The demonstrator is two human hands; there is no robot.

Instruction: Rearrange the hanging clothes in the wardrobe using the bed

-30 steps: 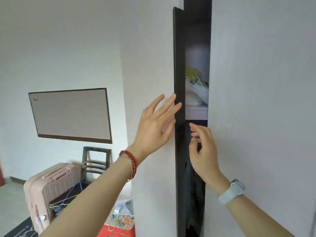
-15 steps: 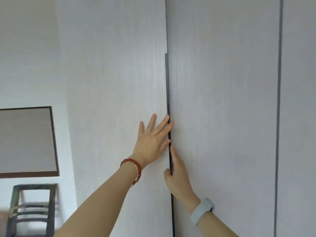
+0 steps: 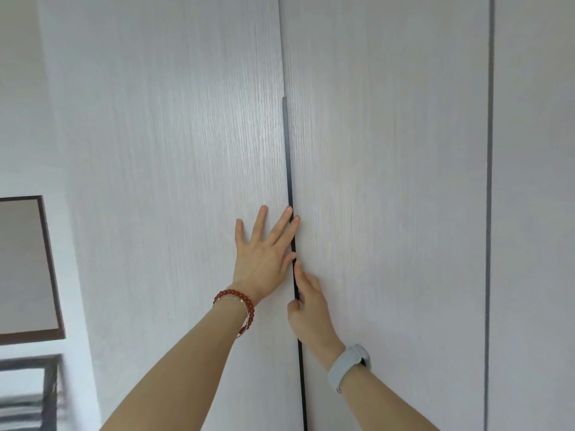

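The pale wood-grain wardrobe fills the view, and its doors are shut, so the hanging clothes and the bed are out of sight. My left hand (image 3: 264, 259), with a red bead bracelet at the wrist, presses flat with spread fingers on the left door (image 3: 171, 150). Its fingertips reach the dark vertical handle strip (image 3: 287, 157) between the doors. My right hand (image 3: 311, 309), with a pale watch on the wrist, lies against the right door (image 3: 389, 150) just below. Its index finger points up along the strip and its thumb touches the strip.
A second dark seam (image 3: 490, 181) separates the right door from a further door (image 3: 535, 181). On the wall at the left hangs a dark-framed board (image 3: 25, 265). Below it shows the blurred back of a dark chair (image 3: 49, 393).
One second ago the left door stood ajar, showing a shelf with things on it. It has swung shut under my hands, and both hands now rest flat at the seam.
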